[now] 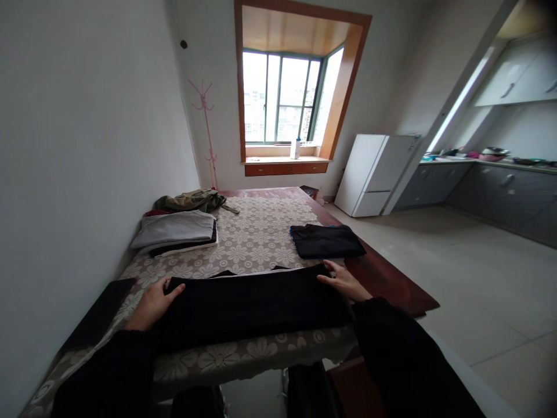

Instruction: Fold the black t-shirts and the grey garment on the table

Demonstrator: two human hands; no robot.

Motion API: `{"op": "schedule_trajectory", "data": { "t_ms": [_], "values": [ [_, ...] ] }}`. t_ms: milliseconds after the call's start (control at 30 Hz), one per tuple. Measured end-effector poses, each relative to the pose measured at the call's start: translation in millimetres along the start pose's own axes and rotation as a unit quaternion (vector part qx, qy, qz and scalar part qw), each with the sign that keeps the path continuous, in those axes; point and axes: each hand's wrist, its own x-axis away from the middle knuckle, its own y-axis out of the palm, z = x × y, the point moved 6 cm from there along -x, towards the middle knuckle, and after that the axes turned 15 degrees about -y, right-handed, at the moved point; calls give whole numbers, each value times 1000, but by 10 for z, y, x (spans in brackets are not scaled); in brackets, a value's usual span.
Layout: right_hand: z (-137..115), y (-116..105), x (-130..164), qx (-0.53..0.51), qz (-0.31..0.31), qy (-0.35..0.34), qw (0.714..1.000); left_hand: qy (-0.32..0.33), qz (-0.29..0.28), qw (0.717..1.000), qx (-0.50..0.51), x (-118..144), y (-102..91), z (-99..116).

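Observation:
A black garment (252, 305) lies folded into a wide band across the near part of the table (261, 232), which is covered by a lace floral cloth. My left hand (153, 303) rests flat on the garment's left end. At the garment's right end my right hand (343, 281) presses with fingers spread. Both of my sleeves are dark.
A folded black garment (326, 241) lies at the table's right edge. A stack of folded grey and dark clothes (178, 232) sits at the left, an olive garment (191, 200) behind it. A white fridge (374, 174) and grey kitchen counter (500, 186) stand to the right.

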Motion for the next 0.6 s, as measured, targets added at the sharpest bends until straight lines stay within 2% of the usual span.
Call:
{"op": "schedule_trajectory", "data": {
  "t_ms": [133,200,367,600],
  "values": [
    [-155,21,-18,32,-71,-22,997,26,27,998,-41,27,-21,40],
    [-231,34,15,26,-87,-41,995,40,35,997,-51,51,-37,48],
    [-325,66,51,7,-53,-82,995,94,2,994,-58,105,-76,124],
    [-233,87,61,-37,-25,-76,996,95,-2,995,-40,141,-123,107]
  ]
}}
